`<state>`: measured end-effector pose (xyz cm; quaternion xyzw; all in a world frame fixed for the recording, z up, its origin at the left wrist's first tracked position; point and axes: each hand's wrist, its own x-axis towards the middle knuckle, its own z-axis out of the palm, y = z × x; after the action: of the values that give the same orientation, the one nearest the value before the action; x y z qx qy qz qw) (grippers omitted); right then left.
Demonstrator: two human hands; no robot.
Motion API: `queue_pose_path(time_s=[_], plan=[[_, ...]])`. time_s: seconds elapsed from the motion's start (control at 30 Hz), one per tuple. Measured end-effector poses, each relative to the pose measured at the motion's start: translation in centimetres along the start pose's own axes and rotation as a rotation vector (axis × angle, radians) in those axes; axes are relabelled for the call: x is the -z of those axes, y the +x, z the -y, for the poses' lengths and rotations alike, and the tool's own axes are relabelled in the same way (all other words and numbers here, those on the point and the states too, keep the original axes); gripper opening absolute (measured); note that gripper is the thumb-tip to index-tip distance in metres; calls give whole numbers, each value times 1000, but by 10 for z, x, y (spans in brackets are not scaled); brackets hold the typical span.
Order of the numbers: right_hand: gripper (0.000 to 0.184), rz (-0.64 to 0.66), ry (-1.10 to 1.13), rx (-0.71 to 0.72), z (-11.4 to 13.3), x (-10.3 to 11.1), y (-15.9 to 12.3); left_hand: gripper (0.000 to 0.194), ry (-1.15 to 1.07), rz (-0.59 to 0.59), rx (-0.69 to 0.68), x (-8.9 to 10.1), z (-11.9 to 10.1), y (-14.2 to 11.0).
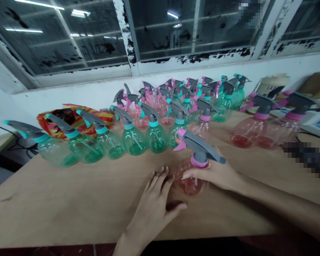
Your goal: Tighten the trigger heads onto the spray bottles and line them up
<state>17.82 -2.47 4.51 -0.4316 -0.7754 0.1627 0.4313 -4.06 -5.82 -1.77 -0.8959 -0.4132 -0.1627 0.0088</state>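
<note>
My right hand (pixel 216 174) is wrapped around the body of a clear pink spray bottle (pixel 189 183) with a grey and pink trigger head. The bottle stands close to upright on the wooden table, and its nozzle points to the left. Just left of it, my left hand (pixel 156 201) rests palm down with its fingers spread, holding nothing. Beyond my hands, green spray bottles (pixel 134 140) with teal collars stand in a row. A pink spray bottle (pixel 202 122) is right behind the one in my grip.
Many more pink and green bottles crowd the back of the table (pixel 96 199) below the window. Two pink spray bottles (pixel 245 131) stand at the right. A red and yellow bag (pixel 66 119) lies at the back left, and a cream container (pixel 273 83) stands at the back right.
</note>
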Motion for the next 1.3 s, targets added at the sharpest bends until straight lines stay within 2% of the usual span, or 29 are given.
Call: queue_pose_path(time_s=[0.1,0.2,0.33,0.5,0.6,0.9,1.0,1.13,1.3], plan=[[43,16,35,-13,2,5,-8,68,-16,10,1,0,0,0],[42,39,21,-32,4,9,-18,67,-23,8,-2,-1,1,0],[53,-51,-62,-98,2,5,-33,68,-17,22,-1,0,1,1],[48,-120,-107,-146,1,-4,-39,65,-13,16,12,0,1,2],[48,-132,-142,-147,2,-1,-40,64,-10,15,13,1,1,2],[44,-127,-216,-247,-16,48,-63,57,14,-9,-2,3,4,4],[42,-169,-262,-298,-25,64,-71,57,28,-2,-4,4,5,5],[37,-200,-324,-259,-37,80,-77,56,41,-33,-19,3,8,4],[50,-223,-427,-239,-52,96,-71,56,73,-57,-37,0,13,3]])
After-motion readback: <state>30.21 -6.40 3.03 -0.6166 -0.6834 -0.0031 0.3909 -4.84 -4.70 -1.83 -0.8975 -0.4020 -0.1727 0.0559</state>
